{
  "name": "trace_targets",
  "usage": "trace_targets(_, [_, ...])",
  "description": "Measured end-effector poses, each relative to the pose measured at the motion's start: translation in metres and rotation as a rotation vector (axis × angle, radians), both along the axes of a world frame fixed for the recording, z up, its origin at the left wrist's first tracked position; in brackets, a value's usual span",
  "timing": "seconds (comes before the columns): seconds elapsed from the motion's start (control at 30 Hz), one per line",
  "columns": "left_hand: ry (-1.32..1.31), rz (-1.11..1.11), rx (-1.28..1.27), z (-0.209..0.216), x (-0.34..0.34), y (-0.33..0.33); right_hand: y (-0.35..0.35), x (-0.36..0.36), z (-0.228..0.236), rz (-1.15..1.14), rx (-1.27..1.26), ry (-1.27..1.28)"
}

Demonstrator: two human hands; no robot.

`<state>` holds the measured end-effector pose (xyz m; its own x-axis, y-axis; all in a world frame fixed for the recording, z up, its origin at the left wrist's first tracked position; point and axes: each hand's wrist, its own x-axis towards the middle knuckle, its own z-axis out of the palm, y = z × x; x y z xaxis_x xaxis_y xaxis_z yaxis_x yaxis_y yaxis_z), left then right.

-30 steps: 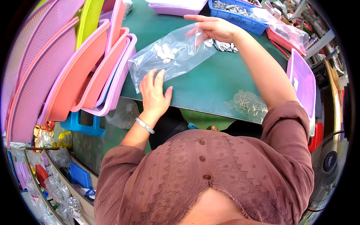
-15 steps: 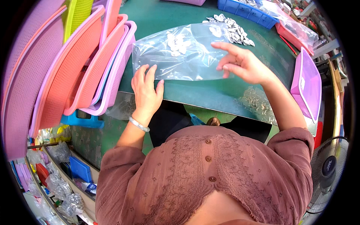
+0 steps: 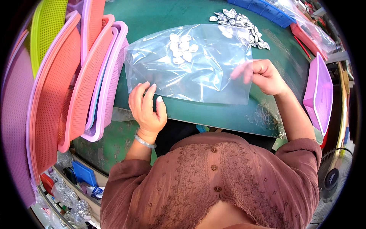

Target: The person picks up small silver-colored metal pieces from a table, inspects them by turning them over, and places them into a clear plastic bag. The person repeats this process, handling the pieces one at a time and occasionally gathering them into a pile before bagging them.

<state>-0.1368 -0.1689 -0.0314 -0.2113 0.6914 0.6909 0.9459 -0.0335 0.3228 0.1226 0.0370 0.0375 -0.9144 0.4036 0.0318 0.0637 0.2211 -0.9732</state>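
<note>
A clear plastic bag (image 3: pixel 190 86) lies across the green table in front of me. Several small silvery-white oval pieces (image 3: pixel 181 49) show through its upper left part. My left hand (image 3: pixel 146 107) is open, its fingertips resting at the bag's lower left edge and its thumb held apart. At the bag's right edge, the fingers of my right hand (image 3: pixel 263 74) are curled; their tips show pale through the plastic. A loose pile of similar silvery pieces (image 3: pixel 244 24) lies beyond the bag, partly under its upper right corner.
Nested pink, coral and green perforated baskets (image 3: pixel 57 103) crowd the left side. A blue crate (image 3: pixel 263 11) stands at the back right, beside a coral tray (image 3: pixel 310 40) and a red stick (image 3: pixel 302 46). A purple basket (image 3: pixel 318 93) and a fan (image 3: pixel 331 179) are at the right.
My right hand has gone from spread fingers above the bag to curled fingers at its right edge. That edge now stands straighter. My left hand stays at the lower left edge.
</note>
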Motion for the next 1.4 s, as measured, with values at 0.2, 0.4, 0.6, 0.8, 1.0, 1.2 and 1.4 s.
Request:
trace_targets(0.2, [0.000, 0.001, -0.030, 0.003, -0.001, -0.001, 0.009, -0.055, 0.001, 0.086, 0.778, 0.005])
trace_targets(0.4, [0.037, 0.009, -0.060, 0.000, -0.004, -0.001, 0.012, -0.098, -0.027, 0.145, 1.035, 0.053])
trace_targets(0.6, [0.030, 0.014, -0.073, 0.001, -0.004, 0.000, 0.003, -0.104, -0.023, 0.248, 0.976, 0.113])
trace_targets(0.8, [0.038, 0.024, -0.072, 0.001, -0.003, 0.000, 0.006, -0.107, -0.026, 0.129, 0.992, 0.101])
trace_targets(1.0, [0.035, 0.033, -0.069, 0.001, -0.003, 0.000, 0.013, -0.122, -0.022, 0.006, 0.987, 0.063])
trace_targets(1.2, [0.037, 0.024, -0.073, 0.002, -0.003, 0.000, 0.025, -0.134, -0.040, -0.069, 0.938, 0.139])
trace_targets(1.4, [0.031, 0.026, -0.067, 0.001, -0.003, 0.000, 0.021, -0.136, -0.036, -0.127, 0.886, 0.040])
